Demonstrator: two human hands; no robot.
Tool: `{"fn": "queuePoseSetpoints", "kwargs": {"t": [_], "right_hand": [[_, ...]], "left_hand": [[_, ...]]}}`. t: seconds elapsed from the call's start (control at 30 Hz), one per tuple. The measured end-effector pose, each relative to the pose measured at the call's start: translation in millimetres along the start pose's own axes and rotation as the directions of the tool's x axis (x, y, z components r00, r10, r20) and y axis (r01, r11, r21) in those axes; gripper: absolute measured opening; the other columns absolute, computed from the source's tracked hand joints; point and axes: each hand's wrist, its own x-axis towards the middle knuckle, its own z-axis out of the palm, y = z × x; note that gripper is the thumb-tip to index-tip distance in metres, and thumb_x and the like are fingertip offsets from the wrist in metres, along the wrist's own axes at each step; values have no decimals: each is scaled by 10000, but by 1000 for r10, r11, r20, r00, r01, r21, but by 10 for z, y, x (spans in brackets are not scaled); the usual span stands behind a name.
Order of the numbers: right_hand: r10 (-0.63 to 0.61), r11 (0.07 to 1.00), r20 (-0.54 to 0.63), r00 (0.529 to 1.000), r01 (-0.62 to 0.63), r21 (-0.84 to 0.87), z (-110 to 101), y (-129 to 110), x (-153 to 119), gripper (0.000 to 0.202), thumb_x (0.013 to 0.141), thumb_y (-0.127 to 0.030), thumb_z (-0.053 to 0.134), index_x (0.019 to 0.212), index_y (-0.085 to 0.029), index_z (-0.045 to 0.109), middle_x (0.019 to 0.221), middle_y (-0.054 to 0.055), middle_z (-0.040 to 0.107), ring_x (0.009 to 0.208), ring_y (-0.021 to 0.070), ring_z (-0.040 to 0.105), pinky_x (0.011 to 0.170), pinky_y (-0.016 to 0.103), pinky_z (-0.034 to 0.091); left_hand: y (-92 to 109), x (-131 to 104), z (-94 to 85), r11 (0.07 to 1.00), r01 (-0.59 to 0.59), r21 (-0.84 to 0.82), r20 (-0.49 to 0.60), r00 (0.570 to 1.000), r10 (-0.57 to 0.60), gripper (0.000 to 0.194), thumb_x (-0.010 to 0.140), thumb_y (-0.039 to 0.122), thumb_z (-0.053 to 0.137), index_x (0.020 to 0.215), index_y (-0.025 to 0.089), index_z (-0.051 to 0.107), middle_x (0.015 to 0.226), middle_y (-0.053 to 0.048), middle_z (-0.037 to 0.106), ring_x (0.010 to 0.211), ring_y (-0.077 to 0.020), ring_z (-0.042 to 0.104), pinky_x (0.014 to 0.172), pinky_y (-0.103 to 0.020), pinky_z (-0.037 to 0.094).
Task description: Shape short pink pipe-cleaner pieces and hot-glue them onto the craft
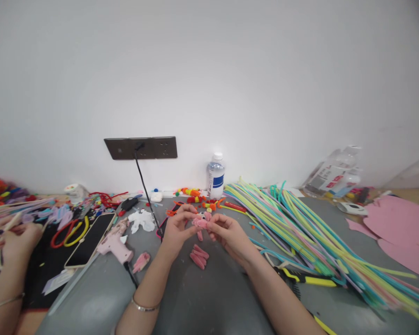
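Head view, both hands — left hand point(176, 231), right hand point(226, 232) — pinching pink piece point(201, 223)

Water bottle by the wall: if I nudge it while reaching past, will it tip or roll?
The water bottle stands upright, tall and narrow, so a knock near its cap would probably tip it. It looks like smooth round plastic, so once down it would likely roll. How full it is cannot be told, so its weight is uncertain. Both hands work well in front of it.

My gray tabletop point(202, 298) has pink bits point(199, 257), a glue gun point(116, 244), a phone point(89, 239), a bottle point(215, 176), pliers point(305, 278) and many long fuzzy sticks point(310, 228) on it.
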Motion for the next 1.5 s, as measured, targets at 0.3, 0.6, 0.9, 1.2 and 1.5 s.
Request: {"fn": "queuePoseSetpoints", "kwargs": {"t": [0.3,0.6,0.9,1.2,1.5], "right_hand": [[-193,964,-41,980,182,-192,-72,32,50,430,647,-542,842,683,-204,578,557,-59,554,462,93,460,481,235,388],[-749,363,235,619,680,-637,-139,-46,-5,84,866,-218,710,940,-236,746,886,65,692,848,219,649,764,351,523],[-753,290,317,576,724,-626,-81,64,11,107,886,-134,690,909,-233,724,835,45,728,820,206,649,746,328,524],[-722,359,255,643,663,-657,-53,45,-19,33,877,-237,714,849,-254,724,822,46,742,815,235,660,781,387,521],[-704,407,230,672,647,-645,-34,40,-15,132,889,-265,689,760,-244,707,740,39,721,742,224,633,721,362,482]], "left_hand": [[-36,-1,12,994,75,-77,-52,996,-79,200,589,274,914,729,200,792,943,-50,576,915,-200,555,782,-287,467],[-27,6,43,966,169,-197,-110,975,-193,210,565,284,914,688,179,780,897,-38,617,889,-183,569,770,-260,462],[-7,0,65,965,191,-182,-104,972,-212,227,530,276,925,627,166,752,914,-48,626,897,-194,579,794,-291,470],[9,-28,75,969,202,-143,-63,975,-213,232,569,306,921,634,167,747,940,-50,582,853,-180,560,716,-286,489],[-2,-28,70,975,194,-108,-40,979,-199,241,552,301,932,627,172,744,930,-46,564,883,-189,562,731,-289,486]]}}
